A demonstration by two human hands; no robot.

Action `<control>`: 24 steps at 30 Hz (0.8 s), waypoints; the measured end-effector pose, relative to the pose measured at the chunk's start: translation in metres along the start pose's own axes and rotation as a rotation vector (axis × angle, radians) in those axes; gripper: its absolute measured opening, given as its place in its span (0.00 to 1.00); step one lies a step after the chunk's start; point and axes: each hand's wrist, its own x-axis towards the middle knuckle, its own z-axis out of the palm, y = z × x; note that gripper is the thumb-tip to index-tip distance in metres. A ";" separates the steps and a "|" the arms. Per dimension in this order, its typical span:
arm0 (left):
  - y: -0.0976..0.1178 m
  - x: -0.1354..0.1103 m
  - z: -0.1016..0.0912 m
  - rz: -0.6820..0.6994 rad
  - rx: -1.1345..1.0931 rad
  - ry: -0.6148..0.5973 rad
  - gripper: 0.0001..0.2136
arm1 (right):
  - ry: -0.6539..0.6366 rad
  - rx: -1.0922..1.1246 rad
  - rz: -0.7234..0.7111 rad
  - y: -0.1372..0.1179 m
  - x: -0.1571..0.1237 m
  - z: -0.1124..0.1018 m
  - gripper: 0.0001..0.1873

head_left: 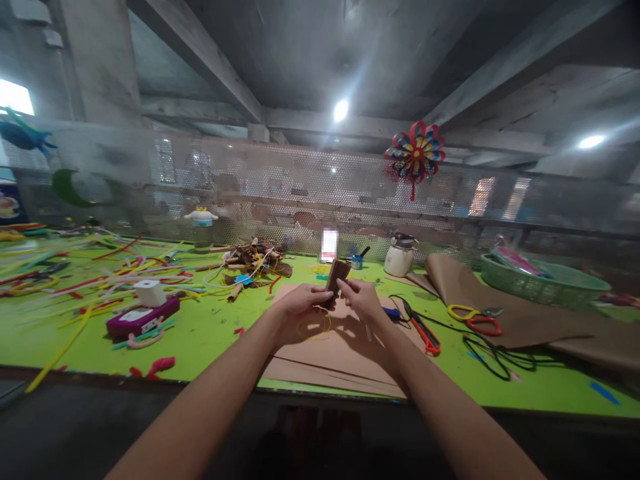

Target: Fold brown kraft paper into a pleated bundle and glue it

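Observation:
Upright between my hands stands a small dark brown piece with lengthwise ridges (339,272), looking like pleated paper. My left hand (300,303) is closed round its lower left side. On the right edge, the fingertips of my right hand (364,298) pinch it. A thin yellow loop of string or wire (317,328) hangs below my left hand. Under both hands lie flat light brown paper sheets (320,363). Just right of my right hand are a blue-handled tool (393,313), partly hidden, and an orange-and-black cutter-like tool (425,332).
Scissors (475,319), a black cord (493,363), crumpled brown paper (460,293) and a green basket (545,283) are at right. Behind stand a pale jug (399,257) and a bright phone-like screen (329,245). Leftward are a twig-like brown heap (255,260) and a purple power strip (145,319).

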 end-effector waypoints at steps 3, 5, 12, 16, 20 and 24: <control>0.000 -0.002 0.003 0.012 -0.002 -0.019 0.15 | -0.034 0.037 0.025 0.002 -0.001 0.002 0.21; 0.000 -0.002 0.004 0.007 -0.004 -0.045 0.15 | -0.050 0.058 0.041 0.003 0.000 0.002 0.20; -0.002 -0.003 0.007 0.003 -0.037 -0.240 0.15 | -0.100 0.116 0.079 -0.004 -0.003 -0.001 0.20; -0.003 -0.004 0.010 -0.011 -0.041 -0.248 0.14 | -0.119 0.145 0.102 -0.004 -0.004 -0.001 0.19; -0.007 0.000 0.010 0.000 -0.018 -0.249 0.15 | -0.138 0.211 0.160 -0.001 -0.003 -0.001 0.17; -0.011 0.004 0.009 0.024 -0.030 -0.246 0.15 | -0.152 0.215 0.178 0.001 -0.002 -0.002 0.18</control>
